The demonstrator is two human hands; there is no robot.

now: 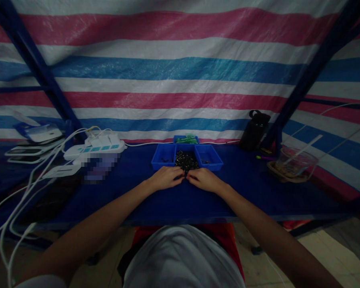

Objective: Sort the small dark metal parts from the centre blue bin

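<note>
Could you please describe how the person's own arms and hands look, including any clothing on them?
Each grip is an ungloved human hand: left hand and right hand. The left forearm and right forearm are bare; no bracelet or watch is visible. A pale sleeve shows on the left, at the picture's edge.

Small dark pieces (186, 159), centre: too small to identify singly, partly hidden by left hand (167, 178) and right hand (206, 180); anything held in either, indiscernible. Flat item (102, 167), left of centre: obscured by pixelation. White cables (9, 273), lower left: cut off by frame edge.
</note>
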